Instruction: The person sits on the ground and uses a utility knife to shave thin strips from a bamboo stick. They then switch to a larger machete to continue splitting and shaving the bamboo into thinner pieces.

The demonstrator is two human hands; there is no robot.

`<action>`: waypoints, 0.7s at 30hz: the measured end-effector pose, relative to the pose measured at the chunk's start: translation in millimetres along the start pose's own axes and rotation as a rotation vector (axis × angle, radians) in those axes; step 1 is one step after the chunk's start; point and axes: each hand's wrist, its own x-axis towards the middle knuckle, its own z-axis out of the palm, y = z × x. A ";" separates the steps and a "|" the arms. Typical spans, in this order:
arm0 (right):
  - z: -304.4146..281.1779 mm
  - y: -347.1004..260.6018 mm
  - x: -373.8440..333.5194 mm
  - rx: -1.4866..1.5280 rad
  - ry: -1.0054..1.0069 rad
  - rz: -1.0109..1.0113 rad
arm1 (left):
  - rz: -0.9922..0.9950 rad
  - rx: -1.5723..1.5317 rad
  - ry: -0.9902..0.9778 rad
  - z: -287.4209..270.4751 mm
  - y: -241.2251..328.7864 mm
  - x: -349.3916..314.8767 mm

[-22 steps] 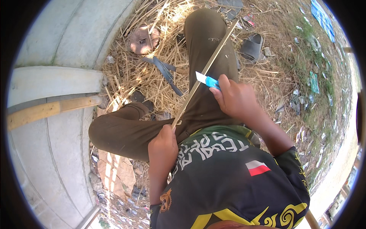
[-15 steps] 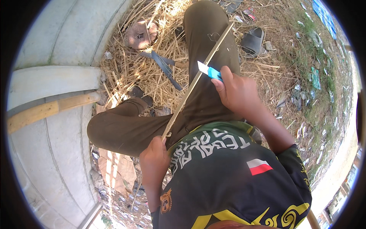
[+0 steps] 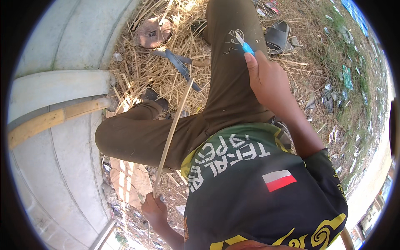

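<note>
My left hand (image 3: 154, 210) is closed round the lower part of a long thin strip, bamboo by its look (image 3: 172, 133). The strip slants up and to the right over my bent leg, and its far tip lies above the straw. A short thin end pokes out below the hand. My right hand (image 3: 271, 79) grips the blue handle of a utility knife (image 3: 247, 48), with its pale blade pointing up and left over my thigh. Blade and strip are well apart. Thin curled shavings (image 3: 233, 39) lie on the trouser leg around the blade.
Loose straw (image 3: 137, 79) covers the ground, with a round brown block (image 3: 154, 33) and dark crossed straps (image 3: 179, 68) on it. A grey slide sandal (image 3: 277, 36) lies beyond my right leg. At left stand a pale panel wall (image 3: 54, 175) and a bamboo pole (image 3: 54, 123).
My left hand has drawn the strip down and left, away from the knife. The right hand has moved up and slightly right with the knife, and curled shavings now show by the blade.
</note>
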 end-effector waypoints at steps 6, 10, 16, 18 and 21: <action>-8.3 5.7 -10.6 0.275 0.019 -0.025 | -0.135 -0.184 0.157 13.6 37.7 7.9; -19.2 3.8 -4.0 0.367 -0.045 -0.125 | -0.081 -0.551 -0.022 3.2 109.9 51.8; -16.8 8.6 -7.6 0.287 -0.027 -0.272 | 0.227 -0.712 -0.053 3.8 168.8 118.0; -15.9 11.3 -6.6 0.247 -0.025 -0.293 | 0.292 -0.705 -0.044 2.3 183.2 139.5; -12.3 13.6 -6.2 0.150 -0.041 -0.275 | 0.347 -0.704 -0.086 10.7 197.1 165.4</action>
